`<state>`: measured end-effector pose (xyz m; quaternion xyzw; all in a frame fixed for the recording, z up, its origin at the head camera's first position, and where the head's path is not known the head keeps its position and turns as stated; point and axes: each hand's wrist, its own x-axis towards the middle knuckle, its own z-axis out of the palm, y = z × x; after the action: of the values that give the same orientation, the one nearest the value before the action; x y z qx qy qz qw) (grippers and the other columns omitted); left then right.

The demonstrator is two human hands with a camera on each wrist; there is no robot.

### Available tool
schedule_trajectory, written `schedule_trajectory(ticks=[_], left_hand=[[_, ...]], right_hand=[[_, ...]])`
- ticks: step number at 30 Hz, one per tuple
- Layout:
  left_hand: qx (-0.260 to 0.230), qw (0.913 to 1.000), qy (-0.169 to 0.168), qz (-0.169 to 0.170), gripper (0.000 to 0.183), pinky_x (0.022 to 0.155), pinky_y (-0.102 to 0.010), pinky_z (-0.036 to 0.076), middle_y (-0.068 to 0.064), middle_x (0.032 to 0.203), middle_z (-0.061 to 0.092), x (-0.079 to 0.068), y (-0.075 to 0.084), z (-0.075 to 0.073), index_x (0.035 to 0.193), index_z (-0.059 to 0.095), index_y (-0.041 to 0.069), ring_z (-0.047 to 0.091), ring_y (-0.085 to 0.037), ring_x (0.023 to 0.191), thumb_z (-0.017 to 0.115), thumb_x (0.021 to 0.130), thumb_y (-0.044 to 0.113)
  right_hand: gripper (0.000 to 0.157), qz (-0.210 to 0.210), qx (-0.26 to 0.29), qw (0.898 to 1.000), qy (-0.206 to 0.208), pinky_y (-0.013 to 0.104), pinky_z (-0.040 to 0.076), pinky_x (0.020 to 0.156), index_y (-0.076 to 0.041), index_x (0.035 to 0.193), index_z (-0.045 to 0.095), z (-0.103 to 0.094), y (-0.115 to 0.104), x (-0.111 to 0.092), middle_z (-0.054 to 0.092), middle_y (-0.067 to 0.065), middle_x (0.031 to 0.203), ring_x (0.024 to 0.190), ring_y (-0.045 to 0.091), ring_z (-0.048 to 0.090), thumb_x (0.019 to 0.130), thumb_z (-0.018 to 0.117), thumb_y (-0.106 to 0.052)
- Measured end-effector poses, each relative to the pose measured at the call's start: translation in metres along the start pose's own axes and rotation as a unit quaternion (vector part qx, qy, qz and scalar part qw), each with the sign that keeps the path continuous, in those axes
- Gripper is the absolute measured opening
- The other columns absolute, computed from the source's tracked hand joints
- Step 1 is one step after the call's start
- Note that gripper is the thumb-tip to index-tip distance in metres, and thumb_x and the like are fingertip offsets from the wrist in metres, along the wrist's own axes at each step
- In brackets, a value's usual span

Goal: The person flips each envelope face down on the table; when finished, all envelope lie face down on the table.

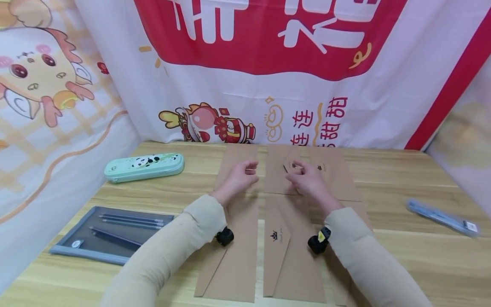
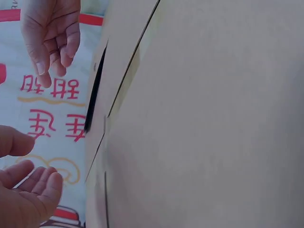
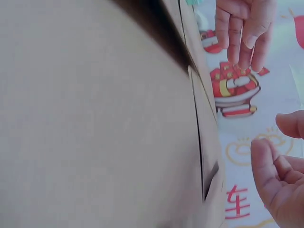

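Observation:
Several brown kraft-paper envelopes lie in two rows on the table. My left hand is over the back-left envelope, fingers loosely bent and holding nothing. Over the back-middle envelope and the back-right envelope is my right hand, also holding nothing. Thumb and fingers of the right hand are apart in the right wrist view. In the left wrist view, the left hand shows the same gap. The front-middle envelope has a pointed flap with a crown print. My forearms partly cover the outer envelopes.
A mint panda pencil case stands at the back left. Nearer, a mesh zip pouch with pencils is partly under my left sleeve. A light blue packet lies at the right. A printed cloth hangs behind the table.

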<state>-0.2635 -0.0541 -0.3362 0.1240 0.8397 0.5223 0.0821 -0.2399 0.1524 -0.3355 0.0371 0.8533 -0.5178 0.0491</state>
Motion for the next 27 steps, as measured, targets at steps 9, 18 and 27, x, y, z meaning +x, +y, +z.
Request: schedule_trajectory(ticks=[9, 18, 27], left_hand=[[-0.027, 0.9996, -0.001, 0.009, 0.054, 0.1, -0.035, 0.042, -0.019, 0.136, 0.046, 0.015, -0.002, 0.027, 0.134, 0.044, -0.002, 0.048, -0.031, 0.121, 0.056, 0.082, -0.006], [-0.081, 0.9939, -0.013, -0.074, 0.06, 0.095, -0.034, 0.046, -0.017, 0.14, 0.041, 0.019, -0.006, 0.041, 0.137, 0.041, 0.004, 0.045, -0.029, 0.125, 0.054, 0.08, -0.009], [-0.1, 0.9888, -0.022, -0.108, 0.059, 0.099, -0.038, 0.043, -0.016, 0.14, 0.042, 0.022, -0.003, 0.044, 0.138, 0.04, 0.006, 0.044, -0.03, 0.125, 0.054, 0.082, -0.007]], right_hand=[[0.068, 0.026, 0.011, 1.0, 0.002, 0.045, 0.039, 0.102, -0.001, 0.145, 0.022, -0.013, 0.024, -0.004, 0.041, 0.025, 0.137, 0.123, 0.036, 0.042, 0.088, 0.058, -0.011], [0.072, 0.059, 0.101, 0.992, -0.043, 0.041, 0.037, 0.105, 0.0, 0.147, 0.014, -0.022, 0.037, 0.0, 0.032, 0.025, 0.141, 0.128, 0.035, 0.035, 0.088, 0.056, 0.001], [0.071, 0.063, 0.101, 0.99, -0.081, 0.038, 0.039, 0.102, 0.003, 0.145, 0.017, -0.027, 0.037, 0.006, 0.039, 0.022, 0.134, 0.114, 0.026, 0.045, 0.087, 0.057, 0.002]])
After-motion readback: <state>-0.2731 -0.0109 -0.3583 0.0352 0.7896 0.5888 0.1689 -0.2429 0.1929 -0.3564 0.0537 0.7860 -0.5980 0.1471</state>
